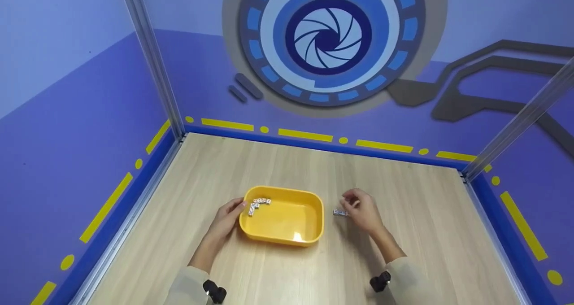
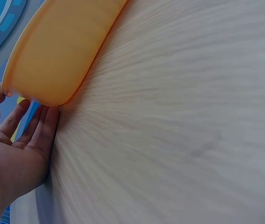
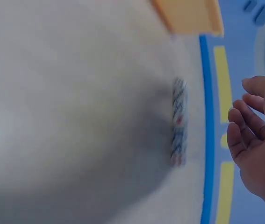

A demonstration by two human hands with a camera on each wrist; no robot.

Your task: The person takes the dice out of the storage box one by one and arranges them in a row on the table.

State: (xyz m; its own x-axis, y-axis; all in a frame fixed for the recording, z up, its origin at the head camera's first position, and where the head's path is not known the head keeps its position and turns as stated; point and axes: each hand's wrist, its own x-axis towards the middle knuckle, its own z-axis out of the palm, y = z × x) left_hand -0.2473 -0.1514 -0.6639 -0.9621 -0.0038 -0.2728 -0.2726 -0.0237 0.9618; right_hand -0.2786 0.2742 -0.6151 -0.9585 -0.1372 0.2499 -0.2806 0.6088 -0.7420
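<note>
A yellow plastic bin [image 1: 287,237] stands on the wooden table. My left hand [image 1: 225,217] holds its left end, the thumb at the rim and the other fingers against the outer wall, as the left wrist view also shows. Several small white dice [image 1: 252,208] lie inside the bin at its left end. To the right of the bin, a short row of dice [image 1: 339,212] lies on the table, blurred in the right wrist view. Over that row hovers my right hand [image 1: 362,211], fingers loosely bent with nothing seen between them. It partly covers the row in the head view.
The light wooden tabletop [image 1: 215,161] is bounded by a blue and purple back wall [image 1: 202,85] and side walls. Metal posts [image 1: 154,63] stand at the back corners. A black wrist camera [image 1: 214,291] sits on each sleeve.
</note>
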